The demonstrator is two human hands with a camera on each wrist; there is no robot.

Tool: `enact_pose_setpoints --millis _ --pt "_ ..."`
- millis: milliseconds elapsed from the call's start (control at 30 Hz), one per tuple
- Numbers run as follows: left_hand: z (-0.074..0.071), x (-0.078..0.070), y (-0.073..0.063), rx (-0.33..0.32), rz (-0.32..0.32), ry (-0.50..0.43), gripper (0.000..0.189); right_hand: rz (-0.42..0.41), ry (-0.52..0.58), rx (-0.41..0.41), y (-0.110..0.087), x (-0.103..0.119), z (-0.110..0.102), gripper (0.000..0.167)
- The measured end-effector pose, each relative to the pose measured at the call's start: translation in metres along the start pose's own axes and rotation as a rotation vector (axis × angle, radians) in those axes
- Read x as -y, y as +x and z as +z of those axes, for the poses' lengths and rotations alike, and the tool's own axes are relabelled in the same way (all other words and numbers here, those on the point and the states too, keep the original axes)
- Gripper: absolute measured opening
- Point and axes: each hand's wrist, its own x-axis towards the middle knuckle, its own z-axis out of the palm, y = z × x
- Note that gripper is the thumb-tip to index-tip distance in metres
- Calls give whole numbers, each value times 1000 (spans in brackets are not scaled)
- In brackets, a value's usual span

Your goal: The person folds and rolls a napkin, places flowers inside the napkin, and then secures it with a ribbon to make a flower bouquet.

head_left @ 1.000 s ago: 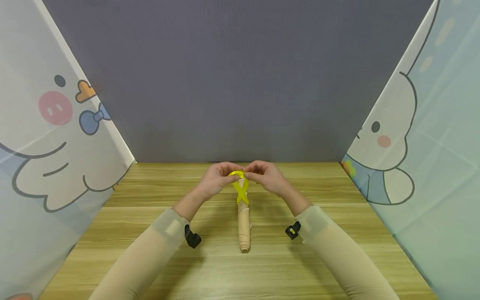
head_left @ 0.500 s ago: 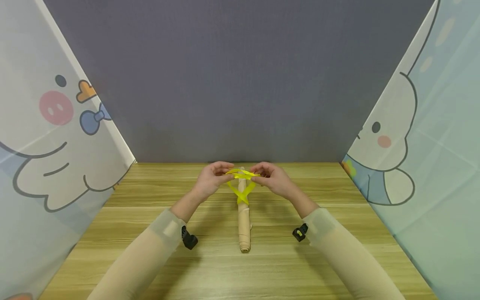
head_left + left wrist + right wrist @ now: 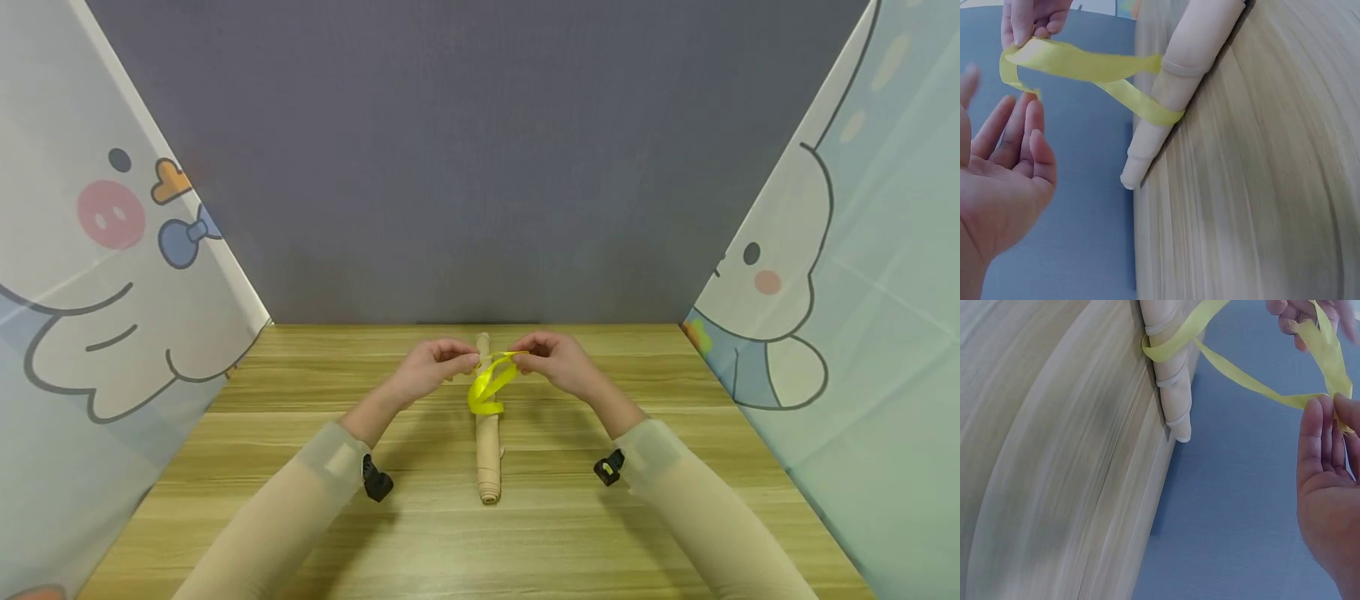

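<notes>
A long beige roll [image 3: 488, 458], its end showing spiral layers, lies lengthwise on the wooden table. Around its far half loops a yellow ribbon [image 3: 483, 396], whose free lengths rise off the roll. My right hand [image 3: 558, 363] pinches the ribbon between thumb and fingers, to the right of the roll; the right wrist view shows this hand [image 3: 1335, 487] close up. On the other side is my left hand [image 3: 427, 371]. In the left wrist view its thumb stands apart from the fingers, and a ribbon end [image 3: 1032, 92] touches or nearly touches the fingertips of that hand [image 3: 1010, 169].
A dark grey panel [image 3: 480, 167] stands along the table's far edge. Printed cartoon sheets hang at the left [image 3: 112, 333] and right [image 3: 862, 333]. Wood-grain tabletop [image 3: 300, 467] surrounds the roll.
Both hands were together over the roll's far end, then drew apart, stretching the ribbon sideways. Now the ribbon leans to the right hand, and the left hand's hold has loosened.
</notes>
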Motion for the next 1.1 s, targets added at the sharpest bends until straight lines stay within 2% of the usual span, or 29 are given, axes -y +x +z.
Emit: enact_pose_setpoints --millis 100,233,400,567,733,1100 --pt "5 -4 1 11 1 23 38 -10 1 -12 1 1 1 19" --pt "11 -7 2 23 38 30 41 -9 10 -28 4 1 3 18" --pt "13 -5 3 -1 67 66 29 -20 12 -28 5 4 5 19" --pt "9 -1 3 -49 49 120 20 -25 10 -23 5 5 4 18" --pt "3 1 1 -95 14 131 25 15 -9 -26 2 1 -2 17" --pt "-5 5 -5 -93 40 135 25 1 -31 37 -5 -6 -10 23"
